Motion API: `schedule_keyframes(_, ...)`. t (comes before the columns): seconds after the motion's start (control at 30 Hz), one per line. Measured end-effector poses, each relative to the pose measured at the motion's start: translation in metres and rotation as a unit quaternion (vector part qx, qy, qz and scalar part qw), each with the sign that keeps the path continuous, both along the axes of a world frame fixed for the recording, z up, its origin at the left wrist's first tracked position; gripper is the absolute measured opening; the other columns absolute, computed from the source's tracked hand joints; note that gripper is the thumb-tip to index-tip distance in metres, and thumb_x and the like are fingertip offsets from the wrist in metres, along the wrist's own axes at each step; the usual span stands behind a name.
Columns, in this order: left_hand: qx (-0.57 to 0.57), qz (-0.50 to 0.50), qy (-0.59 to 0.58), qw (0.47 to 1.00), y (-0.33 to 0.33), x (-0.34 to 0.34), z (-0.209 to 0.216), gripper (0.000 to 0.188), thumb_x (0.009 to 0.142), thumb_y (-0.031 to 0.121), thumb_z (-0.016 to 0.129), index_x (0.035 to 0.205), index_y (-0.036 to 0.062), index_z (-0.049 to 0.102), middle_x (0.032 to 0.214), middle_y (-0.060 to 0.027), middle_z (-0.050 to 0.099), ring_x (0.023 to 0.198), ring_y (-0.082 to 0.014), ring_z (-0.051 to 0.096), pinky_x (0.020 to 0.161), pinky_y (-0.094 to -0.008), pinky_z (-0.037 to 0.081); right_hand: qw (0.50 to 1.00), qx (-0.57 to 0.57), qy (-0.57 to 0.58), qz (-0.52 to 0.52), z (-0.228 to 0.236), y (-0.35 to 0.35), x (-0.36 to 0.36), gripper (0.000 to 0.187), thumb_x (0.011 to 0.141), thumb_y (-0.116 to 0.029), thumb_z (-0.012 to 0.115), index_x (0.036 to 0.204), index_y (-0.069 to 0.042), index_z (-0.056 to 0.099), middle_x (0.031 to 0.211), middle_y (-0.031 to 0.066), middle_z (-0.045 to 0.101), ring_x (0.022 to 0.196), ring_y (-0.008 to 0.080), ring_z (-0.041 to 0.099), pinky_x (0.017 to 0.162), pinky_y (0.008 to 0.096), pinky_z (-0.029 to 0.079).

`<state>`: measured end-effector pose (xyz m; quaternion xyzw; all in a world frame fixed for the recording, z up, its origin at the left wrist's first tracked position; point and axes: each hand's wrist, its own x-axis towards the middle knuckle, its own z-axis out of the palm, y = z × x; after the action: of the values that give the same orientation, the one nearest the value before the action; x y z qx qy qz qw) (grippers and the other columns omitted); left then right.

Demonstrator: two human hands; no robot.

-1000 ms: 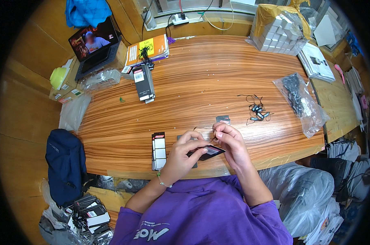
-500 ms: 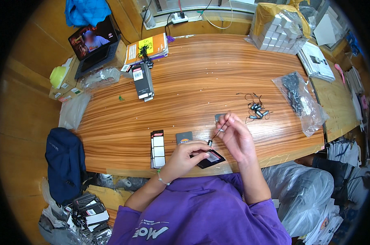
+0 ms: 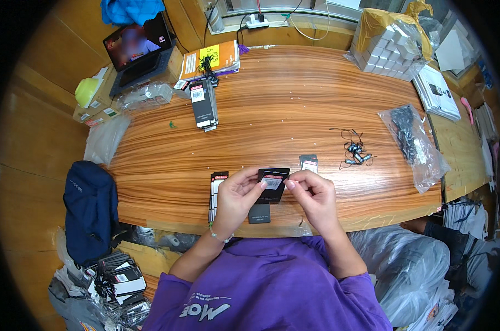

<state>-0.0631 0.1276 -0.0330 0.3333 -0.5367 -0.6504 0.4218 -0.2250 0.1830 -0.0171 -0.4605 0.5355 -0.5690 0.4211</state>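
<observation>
A black hang tag (image 3: 273, 194) with a white label and a red strip is held up near the table's front edge. My left hand (image 3: 237, 199) grips its left side, thumb across the front. At the tag's right edge, my right hand (image 3: 316, 199) pinches with thumb and forefinger; whether a cord is also between those fingers cannot be made out. Below the held tag, a dark grey tag (image 3: 259, 214) lies flat on the table. Beside my left hand is a stack of black tags with white panels (image 3: 219, 182), partly covered. Small tags (image 3: 309, 164) lie beyond my right hand.
Black cords with small bluish pieces (image 3: 356, 154) lie to the right, near a clear bag of black cords (image 3: 404, 132). Farther back are a tall tag stack (image 3: 204, 107), notebooks (image 3: 228, 58), a laptop (image 3: 136, 49) and wrapped white boxes (image 3: 390, 49).
My right hand has come down from drawing a cord upward and now meets the tag. The tag has been raised upright between both hands. The stretched cord no longer shows.
</observation>
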Motion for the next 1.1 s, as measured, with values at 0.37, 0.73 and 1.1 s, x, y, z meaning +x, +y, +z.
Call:
schedule_keyframes(0.37,-0.016,0.027,0.011,0.999,0.003,-0.001,-0.007,0.028,0.084,-0.005,0.057,0.111,-0.0066,0.054,0.103,-0.0119,0.061,0.094,-0.0147,0.060,0.083,-0.0251,0.049,0.974,-0.072,0.206,-0.055,-0.001,-0.006,0.009,0.005,0.074,-0.003,0.064,0.072,0.000,0.060,0.052,0.0049,0.048,0.044,0.0123,0.043,0.043,0.0258,0.035)
schedule_keyframes(0.73,-0.058,0.038,-0.063,0.996,0.011,-0.006,-0.003,0.024,0.082,-0.003,0.059,0.106,-0.0051,0.059,0.097,-0.0099,0.064,0.083,-0.0137,0.063,0.072,-0.0226,0.053,0.946,-0.143,0.280,-0.074,-0.008,-0.012,0.009,0.006,0.069,-0.001,0.062,0.066,-0.001,0.056,0.056,0.0078,0.050,0.048,0.0190,0.050,0.046,0.0298,0.040)
schedule_keyframes(1.1,-0.091,0.036,-0.083,0.992,0.012,-0.007,-0.002,0.025,0.081,-0.003,0.060,0.106,-0.0044,0.060,0.098,-0.0112,0.065,0.083,-0.0145,0.064,0.069,-0.0223,0.053,0.951,-0.133,0.264,-0.088,-0.009,-0.011,0.008,0.006,0.066,0.000,0.062,0.065,-0.001,0.056,0.056,0.0086,0.050,0.049,0.0215,0.049,0.047,0.0318,0.040)
